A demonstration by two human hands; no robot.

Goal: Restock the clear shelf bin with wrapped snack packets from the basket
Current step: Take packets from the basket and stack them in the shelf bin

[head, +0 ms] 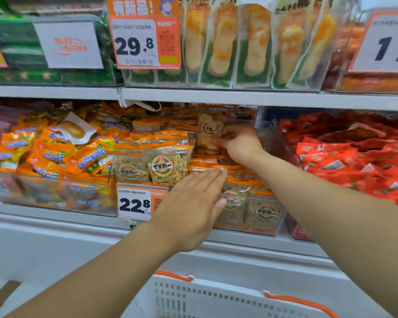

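Head view of a shop shelf. The left hand, fingers straight and together, lies flat against the front wall of the clear shelf bin, its fingertips on the top layer of packets. The right hand, fingers curled, pinches a wrapped snack packet held upright over the rear of the same bin. Stacked orange-topped snack packets fill the bin's left part; a price tag reading 22.8 hangs on its front. Red packets fill the neighbouring bin to the right, orange-and-yellow packets the one to the left. The white basket with orange handles stands below the shelf
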